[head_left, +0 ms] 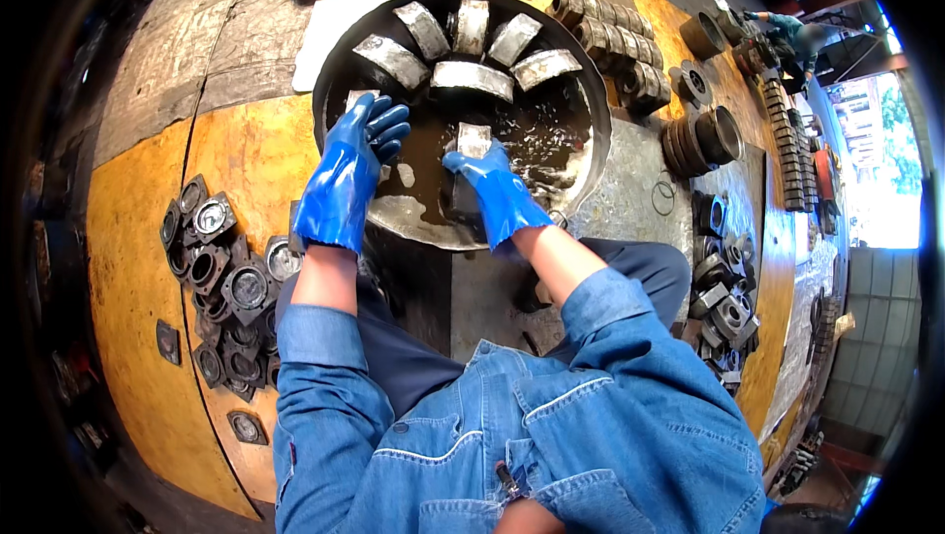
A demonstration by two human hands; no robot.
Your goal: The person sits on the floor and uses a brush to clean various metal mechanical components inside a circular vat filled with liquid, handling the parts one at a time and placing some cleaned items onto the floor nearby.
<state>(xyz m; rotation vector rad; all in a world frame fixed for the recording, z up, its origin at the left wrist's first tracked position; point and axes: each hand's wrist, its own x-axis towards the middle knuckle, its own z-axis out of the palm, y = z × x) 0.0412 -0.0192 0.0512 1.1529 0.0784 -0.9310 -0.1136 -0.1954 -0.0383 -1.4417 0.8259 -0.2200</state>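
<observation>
Near the centre of the frame, the left glove (356, 165) and the right glove (498, 194) are shining with a smooth, glossy, rubbery finish. The block (473, 137) at the centre is showing pale, scuffed metal, and the curved blocks (472, 79) in the upper middle are looking rough and silvery. The pan (601, 111) is showing dark, stained metal, its liquid (517, 145) glistening. At lower centre, the jacket (630, 396) is showing matt, stitched denim. At left, metal parts (246, 288) are looking dark and grimy.
</observation>
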